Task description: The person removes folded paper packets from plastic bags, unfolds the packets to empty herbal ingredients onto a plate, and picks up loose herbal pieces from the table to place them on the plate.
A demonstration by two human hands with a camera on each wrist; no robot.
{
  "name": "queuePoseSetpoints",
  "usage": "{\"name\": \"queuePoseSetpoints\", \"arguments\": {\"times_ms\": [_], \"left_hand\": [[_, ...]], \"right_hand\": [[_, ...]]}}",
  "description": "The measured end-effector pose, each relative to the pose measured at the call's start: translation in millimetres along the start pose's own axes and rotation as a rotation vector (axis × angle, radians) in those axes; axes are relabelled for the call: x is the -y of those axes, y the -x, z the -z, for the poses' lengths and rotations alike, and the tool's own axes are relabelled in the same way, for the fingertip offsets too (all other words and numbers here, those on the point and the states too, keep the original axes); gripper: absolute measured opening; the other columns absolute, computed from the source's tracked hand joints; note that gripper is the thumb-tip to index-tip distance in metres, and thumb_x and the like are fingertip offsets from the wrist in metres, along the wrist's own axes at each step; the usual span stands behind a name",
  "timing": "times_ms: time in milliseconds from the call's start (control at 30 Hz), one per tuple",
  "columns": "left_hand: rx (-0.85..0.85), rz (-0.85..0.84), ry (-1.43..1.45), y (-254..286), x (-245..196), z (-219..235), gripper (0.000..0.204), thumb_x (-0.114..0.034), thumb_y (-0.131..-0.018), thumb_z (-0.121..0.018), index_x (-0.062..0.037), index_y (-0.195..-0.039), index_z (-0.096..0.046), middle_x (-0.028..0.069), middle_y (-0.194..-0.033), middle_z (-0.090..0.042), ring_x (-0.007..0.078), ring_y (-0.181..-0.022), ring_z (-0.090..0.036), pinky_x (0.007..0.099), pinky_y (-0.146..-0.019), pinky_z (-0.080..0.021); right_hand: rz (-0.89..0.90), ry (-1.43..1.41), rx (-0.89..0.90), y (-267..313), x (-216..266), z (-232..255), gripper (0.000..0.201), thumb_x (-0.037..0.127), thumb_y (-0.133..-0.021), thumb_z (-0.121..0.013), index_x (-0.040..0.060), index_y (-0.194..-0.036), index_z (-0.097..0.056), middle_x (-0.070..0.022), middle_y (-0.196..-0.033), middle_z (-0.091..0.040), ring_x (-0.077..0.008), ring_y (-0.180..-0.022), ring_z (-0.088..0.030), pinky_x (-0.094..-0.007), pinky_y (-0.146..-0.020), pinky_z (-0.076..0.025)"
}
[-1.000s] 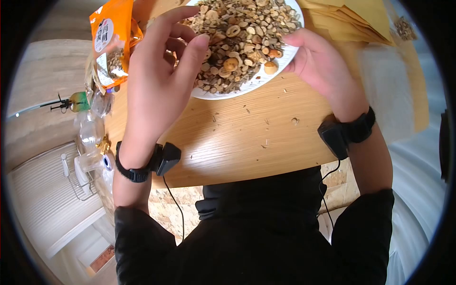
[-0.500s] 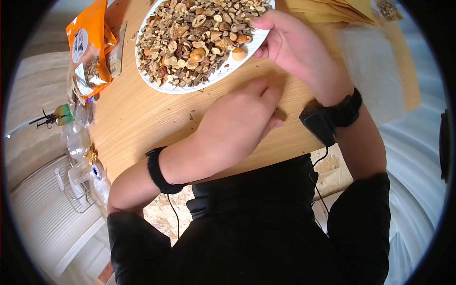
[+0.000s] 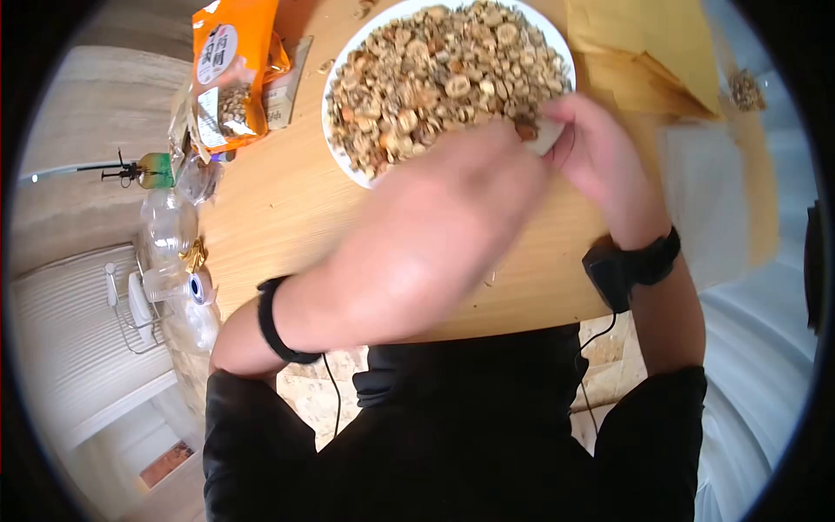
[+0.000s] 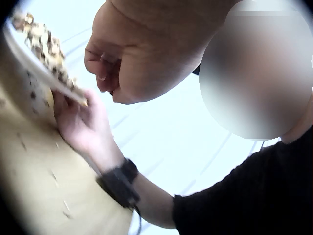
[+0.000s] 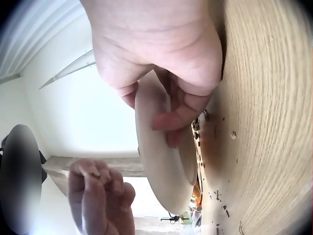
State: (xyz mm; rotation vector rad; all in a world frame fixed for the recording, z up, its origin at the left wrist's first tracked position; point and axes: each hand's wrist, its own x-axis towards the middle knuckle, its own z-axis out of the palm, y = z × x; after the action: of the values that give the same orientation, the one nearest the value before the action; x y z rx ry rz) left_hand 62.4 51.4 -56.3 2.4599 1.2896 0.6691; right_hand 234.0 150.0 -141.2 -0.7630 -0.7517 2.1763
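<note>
A white plate (image 3: 327, 109) heaped with dried, sliced herbs (image 3: 435, 65) is at the table's far side. My right hand (image 3: 602, 165) grips its right rim, thumb on top and fingers underneath. In the right wrist view the plate's underside (image 5: 152, 142) shows, with that edge raised off the table. Over the plate's near edge, my left hand (image 3: 435, 226) reaches across with curled fingers and is blurred. Its fingertips are hidden from above; from the left wrist view the left hand (image 4: 142, 54) shows its fingers bent inward, and I cannot tell whether crumbs are in them.
An orange packet (image 3: 235, 70) stands at the left over a flat beige packet (image 3: 283, 96). Brown envelopes (image 3: 644, 52), a translucent sheet (image 3: 704, 191) and a small bag of herbs (image 3: 745, 90) lie at the right. Clear plastic containers (image 3: 165, 222) line the left edge. Crumbs dot the tabletop (image 5: 264, 122).
My left hand went from beside the plate down to the near tabletop, then up over the plate's near edge. My right hand keeps its grip on the rim throughout.
</note>
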Motion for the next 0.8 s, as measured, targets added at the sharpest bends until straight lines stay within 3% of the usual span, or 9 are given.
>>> {"name": "queuePoseSetpoints", "arguments": {"times_ms": [67, 200, 300, 400, 433, 500, 533, 667, 800], "left_hand": [[-0.114, 0.135, 0.012, 1, 15, 15, 0.020, 0.008, -0.074, -0.059, -0.0026, -0.090, -0.055, 0.0111, -0.090, -0.054, 0.0287, -0.079, -0.056, 0.0318, -0.065, -0.046], [-0.244, 0.290, 0.011, 26, 24, 44, 0.027, 0.003, -0.076, -0.060, -0.0046, -0.101, -0.058, 0.0146, -0.109, -0.052, 0.0334, -0.100, -0.054, 0.0355, -0.084, -0.045], [-0.412, 0.511, -0.066, 66, 55, 57, 0.031, -0.009, -0.084, -0.059, -0.0052, -0.114, -0.054, 0.0139, -0.125, -0.047, 0.0242, -0.115, -0.047, 0.0353, -0.093, -0.040], [-0.567, 0.801, 0.650, 113, 99, 48, 0.035, -0.022, -0.094, -0.048, -0.0007, -0.122, -0.048, 0.0121, -0.127, -0.049, 0.0214, -0.115, -0.048, 0.0344, -0.093, -0.041], [-0.581, 0.791, 0.660, 127, 109, 47, 0.035, -0.022, -0.094, -0.048, -0.0007, -0.122, -0.048, 0.0121, -0.127, -0.049, 0.0214, -0.115, -0.048, 0.0344, -0.093, -0.041], [-0.414, 0.888, 1.508, 149, 122, 45, 0.042, -0.030, -0.097, -0.040, 0.0021, -0.124, -0.045, 0.0129, -0.119, -0.056, 0.0227, -0.106, -0.055, 0.0353, -0.092, -0.045], [-0.478, 1.001, 1.735, 152, 124, 41, 0.046, -0.033, -0.097, -0.038, 0.0020, -0.127, -0.043, 0.0134, -0.111, -0.060, 0.0226, -0.097, -0.060, 0.0357, -0.088, -0.049], [-0.463, 0.972, 1.899, 157, 134, 38, 0.040, -0.029, -0.096, -0.043, 0.0000, -0.124, -0.044, 0.0117, -0.105, -0.062, 0.0210, -0.091, -0.062, 0.0346, -0.084, -0.052], [-0.497, 0.956, 1.927, 158, 142, 34, 0.035, -0.024, -0.095, -0.046, -0.0010, -0.120, -0.047, 0.0102, -0.100, -0.062, 0.0204, -0.089, -0.062, 0.0344, -0.084, -0.052]], "right_hand": [[-0.009, 0.023, 0.113, -13, -5, 11, 0.013, 0.009, -0.083, -0.052, 0.0008, -0.092, -0.055, -0.0088, -0.088, -0.061, -0.0183, -0.072, -0.061, -0.0304, -0.060, -0.050], [-0.092, 0.049, 0.056, 4, 1, 2, 0.027, 0.004, -0.080, -0.051, -0.0054, -0.106, -0.050, -0.0135, -0.097, -0.061, -0.0239, -0.082, -0.063, -0.0364, -0.074, -0.054], [-0.142, 0.080, 0.099, 8, -4, 6, 0.036, 0.000, -0.079, -0.052, -0.0070, -0.114, -0.046, -0.0153, -0.103, -0.060, -0.0249, -0.091, -0.062, -0.0396, -0.083, -0.052], [-0.235, 0.025, 0.137, 16, -5, -12, 0.040, -0.003, -0.078, -0.053, -0.0068, -0.116, -0.045, -0.0166, -0.107, -0.059, -0.0248, -0.096, -0.060, -0.0411, -0.086, -0.051], [-0.309, -0.037, 0.153, 17, -7, -19, 0.039, -0.003, -0.078, -0.053, -0.0065, -0.116, -0.045, -0.0171, -0.108, -0.058, -0.0247, -0.097, -0.060, -0.0417, -0.088, -0.050], [-0.360, 0.002, 0.165, 15, -21, -20, 0.038, -0.003, -0.078, -0.052, -0.0062, -0.115, -0.046, -0.0170, -0.107, -0.059, -0.0247, -0.097, -0.060, -0.0416, -0.088, -0.050], [-0.414, 0.024, 0.176, 13, -27, -22, 0.037, -0.003, -0.079, -0.052, -0.0060, -0.115, -0.046, -0.0169, -0.106, -0.059, -0.0247, -0.096, -0.060, -0.0415, -0.089, -0.049], [-0.446, 0.143, 0.314, 8, -33, -36, 0.031, 0.003, -0.084, -0.055, -0.0061, -0.113, -0.047, -0.0140, -0.100, -0.060, -0.0222, -0.091, -0.061, -0.0381, -0.082, -0.052], [-0.369, 0.245, 0.196, 10, -37, -44, 0.030, 0.013, -0.088, -0.057, -0.0042, -0.111, -0.050, -0.0103, -0.095, -0.061, -0.0159, -0.080, -0.061, -0.0296, -0.071, -0.052]]}}
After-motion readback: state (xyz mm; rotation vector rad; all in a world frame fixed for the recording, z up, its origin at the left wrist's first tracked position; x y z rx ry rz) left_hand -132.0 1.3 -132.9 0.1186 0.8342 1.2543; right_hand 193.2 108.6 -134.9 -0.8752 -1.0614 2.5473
